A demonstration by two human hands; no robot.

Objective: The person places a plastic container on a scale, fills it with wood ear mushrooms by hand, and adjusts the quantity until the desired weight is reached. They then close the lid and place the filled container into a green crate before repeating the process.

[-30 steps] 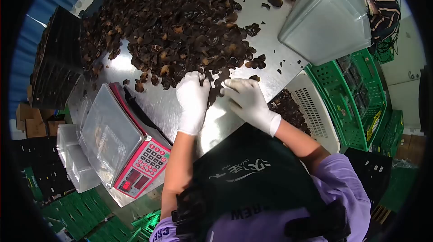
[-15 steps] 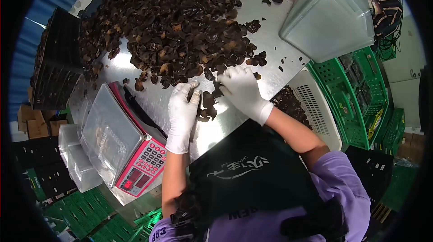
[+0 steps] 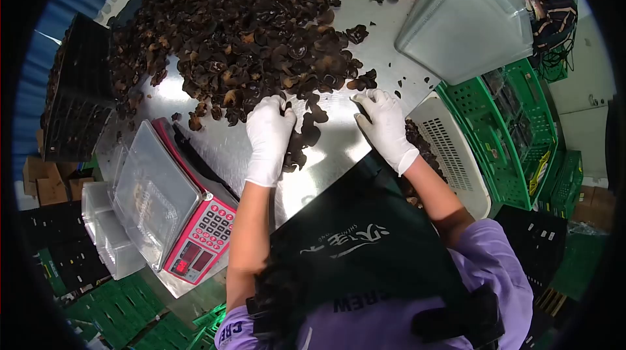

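Small clump of dark dried mushrooms (image 3: 301, 138) sits on the steel table (image 3: 339, 148), split off just below the big pile (image 3: 261, 30). Left hand (image 3: 269, 138) lies palm down along the clump's left side, fingers extended and loose, gripping nothing. Right hand (image 3: 386, 125) is flat on the bare table, fingertips at the pile's edge, also holding nothing. To do it well, I'd say: rake with flat fingers, small batches, no stray bits. Scale (image 3: 199, 236) with clear tray (image 3: 153, 187) is to the left, white basket (image 3: 453, 154) to the right.
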